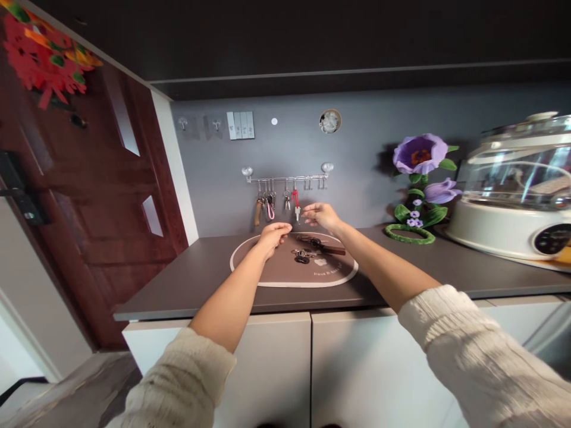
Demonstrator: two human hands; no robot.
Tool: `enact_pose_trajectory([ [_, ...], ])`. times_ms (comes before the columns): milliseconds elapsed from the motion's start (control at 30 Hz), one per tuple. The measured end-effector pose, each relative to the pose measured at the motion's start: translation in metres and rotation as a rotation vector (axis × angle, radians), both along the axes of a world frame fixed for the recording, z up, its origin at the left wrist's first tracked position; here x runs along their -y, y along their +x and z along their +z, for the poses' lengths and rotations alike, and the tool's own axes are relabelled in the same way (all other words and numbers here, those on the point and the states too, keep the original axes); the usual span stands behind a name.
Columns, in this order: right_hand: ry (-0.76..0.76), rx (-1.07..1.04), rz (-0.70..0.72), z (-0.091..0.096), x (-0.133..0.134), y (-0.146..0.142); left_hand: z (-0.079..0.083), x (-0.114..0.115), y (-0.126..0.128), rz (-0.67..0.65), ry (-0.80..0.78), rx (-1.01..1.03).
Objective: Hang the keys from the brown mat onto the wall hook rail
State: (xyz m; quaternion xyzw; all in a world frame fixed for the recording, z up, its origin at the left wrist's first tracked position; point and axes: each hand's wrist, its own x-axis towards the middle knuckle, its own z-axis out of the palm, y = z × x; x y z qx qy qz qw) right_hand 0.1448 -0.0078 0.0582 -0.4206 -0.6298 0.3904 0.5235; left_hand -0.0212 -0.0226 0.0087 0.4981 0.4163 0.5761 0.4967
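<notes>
My left hand (273,238) is over the back of an oval brown mat, its fingers pressed together; what they hold, if anything, I cannot make out. My right hand (323,216) is just right of a silver key (297,211) hanging from a red strap (295,197); its fingers are loosely bent and apart, with nothing visible in them. On the mat (276,274) lie a bunch of keys with a black round fob (302,259) and a brown strap (333,250). Behind my hands, a hook rail (289,178) carries more keys (287,201), a pink loop (270,210) and a tan strap (257,212).
Purple knitted flowers (420,156) and a glass-walled appliance with a white base (495,229) stand on the right of the dark counter (178,288). A dark shelf (312,41) overhangs it. At left is a red-brown door (107,208); white cabinet doors (272,368) are below.
</notes>
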Motion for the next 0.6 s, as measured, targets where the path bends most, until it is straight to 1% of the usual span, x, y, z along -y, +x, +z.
enact_pose_trajectory([
  [333, -0.046, -0.108, 0.006, -0.019, 0.024, 0.003, -0.002, -0.002, -0.003, 0.006, 0.003, 0.003],
  [400, -0.035, -0.077, 0.028, -0.025, 0.027, 0.004, -0.003, -0.002, -0.004, 0.006, 0.003, -0.008],
  [467, -0.004, 0.001, 0.068, -0.032, 0.031, 0.006, -0.003, -0.002, -0.005, 0.002, 0.005, -0.022],
  [600, 0.05, 0.16, 0.202, -0.044, 0.039, 0.012, -0.003, -0.002, -0.006, -0.005, 0.014, -0.039],
])
